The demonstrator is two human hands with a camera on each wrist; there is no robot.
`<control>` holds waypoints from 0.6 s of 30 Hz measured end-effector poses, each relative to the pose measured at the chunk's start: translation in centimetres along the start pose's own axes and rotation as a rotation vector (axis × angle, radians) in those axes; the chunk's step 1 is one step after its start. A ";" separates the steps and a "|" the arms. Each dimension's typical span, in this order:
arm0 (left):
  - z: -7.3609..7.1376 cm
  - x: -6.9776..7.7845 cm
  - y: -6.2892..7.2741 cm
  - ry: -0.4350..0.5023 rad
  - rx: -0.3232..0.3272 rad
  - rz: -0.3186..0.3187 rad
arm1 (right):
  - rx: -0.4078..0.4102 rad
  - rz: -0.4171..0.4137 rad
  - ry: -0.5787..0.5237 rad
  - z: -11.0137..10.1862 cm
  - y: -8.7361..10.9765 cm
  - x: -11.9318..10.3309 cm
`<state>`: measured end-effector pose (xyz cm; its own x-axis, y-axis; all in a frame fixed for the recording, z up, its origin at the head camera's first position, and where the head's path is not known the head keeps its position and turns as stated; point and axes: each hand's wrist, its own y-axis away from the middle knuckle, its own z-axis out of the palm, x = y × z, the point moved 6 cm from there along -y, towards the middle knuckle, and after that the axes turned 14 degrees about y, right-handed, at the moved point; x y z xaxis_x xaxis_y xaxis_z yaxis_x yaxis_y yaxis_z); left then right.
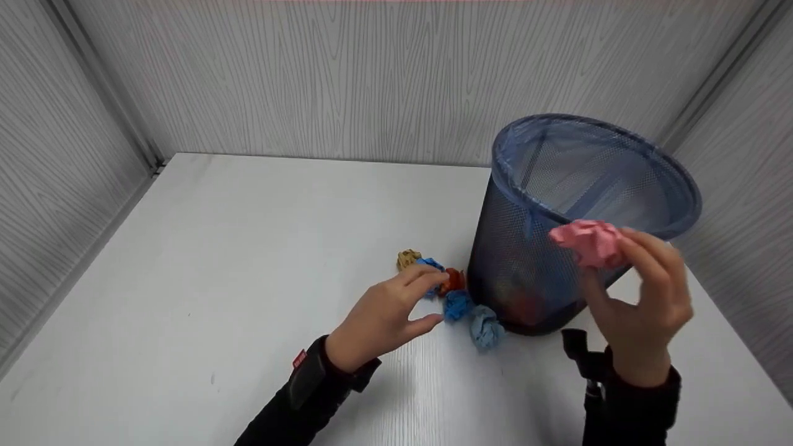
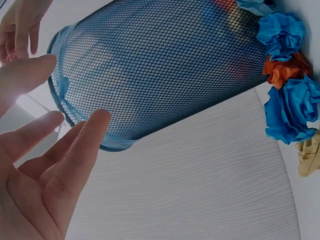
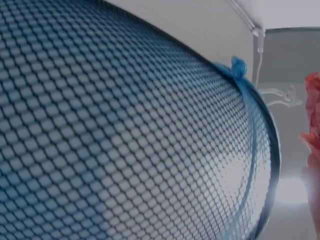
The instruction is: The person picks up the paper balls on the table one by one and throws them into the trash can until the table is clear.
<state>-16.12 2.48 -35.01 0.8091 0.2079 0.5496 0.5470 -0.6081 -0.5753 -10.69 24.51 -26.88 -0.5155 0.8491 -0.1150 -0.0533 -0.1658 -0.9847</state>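
A pink crumpled paper ball is pinched between the thumb and fingers of my right hand, in front of the near rim of a mesh wastebasket lined with a blue bag. In the right wrist view the pink paper shows at the right edge, beside the rim. My left hand hovers by several crumpled balls, fingers apart and holding nothing. Those are a tan ball, two blue balls, an orange ball and a pale blue ball, lying at the basket's foot.
The basket stands on the right of a white table. Blurred coloured shapes, one of them red, show through its lower mesh. Grey wood-grain panels rise behind the table and at both sides.
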 end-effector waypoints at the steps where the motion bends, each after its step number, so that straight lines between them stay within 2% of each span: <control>1: 0.1 0.0 0.0 -0.002 -0.005 0.000 | 0.053 0.059 0.019 -0.4 -0.2 0.5; 3: 0.3 -0.1 0.0 -0.004 -0.011 0.001 | 0.113 0.171 0.030 -1.0 -0.5 1.4; 5: 0.4 -0.1 0.0 -0.013 -0.014 0.001 | 0.141 0.248 0.046 -1.3 -0.7 2.0; 8: 0.7 -0.2 0.0 -0.022 -0.021 0.000 | 0.115 0.316 0.093 -1.1 -0.6 2.8; 12: 0.8 -0.2 0.0 -0.026 -0.028 0.005 | 0.007 0.324 0.223 -0.6 -0.4 3.6; 16: 1.0 -0.2 0.0 -0.032 -0.033 0.013 | -0.084 0.288 0.285 -0.2 -0.3 4.1; 18: 1.0 -0.2 0.0 -0.033 -0.039 0.015 | -0.095 0.276 0.282 -0.2 -0.3 4.2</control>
<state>-16.09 3.19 -35.76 0.8242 0.2233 0.5205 0.5266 -0.6404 -0.5591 -12.69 28.18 -27.13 -0.2436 0.8856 -0.3954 0.1402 -0.3712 -0.9179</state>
